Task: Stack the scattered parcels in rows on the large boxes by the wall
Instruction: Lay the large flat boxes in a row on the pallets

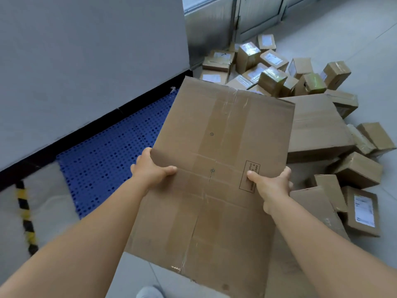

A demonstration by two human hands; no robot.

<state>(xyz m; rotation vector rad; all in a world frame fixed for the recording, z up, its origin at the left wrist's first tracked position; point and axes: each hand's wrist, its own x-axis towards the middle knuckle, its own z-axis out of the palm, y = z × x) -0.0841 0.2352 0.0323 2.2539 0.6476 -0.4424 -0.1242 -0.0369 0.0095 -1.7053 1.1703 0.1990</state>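
Tape in yellow and black stripes (pixel 25 214) runs along the floor far out to the left of the left hand (pixel 150 168), beside a pale sheet lying on the ground. Between that tape and the left hand lies a blue perforated mat (pixel 103 155), set along the black base strip of a grey wall (pixel 86 61) that rises beyond it.

The left hand grips the left edge of a large cardboard box (pixel 219 168), thumb lying across the top face and the other fingers curled round the side out of sight. The box is held between both hands, its taped seam running away from the person and its far end tilted up over the edge of the mat. A printed rectangle (pixel 250 176) sits on the top face just under the right thumb. The right hand (pixel 270 186) grips the right edge in the same way, thumb on top and fingers wrapped down the side.

Beyond and to the right of the right hand a second large box (pixel 318 125) lies on the pale tiled floor (pixel 365 39), partly hidden by the held one. Past it, towards a metal door (pixel 257 16), small parcels (pixel 272 80) lie heaped and scattered, many with white labels or shiny tape. More small parcels lie just right of the right hand, one of them a labelled parcel (pixel 363 211) lying flat.
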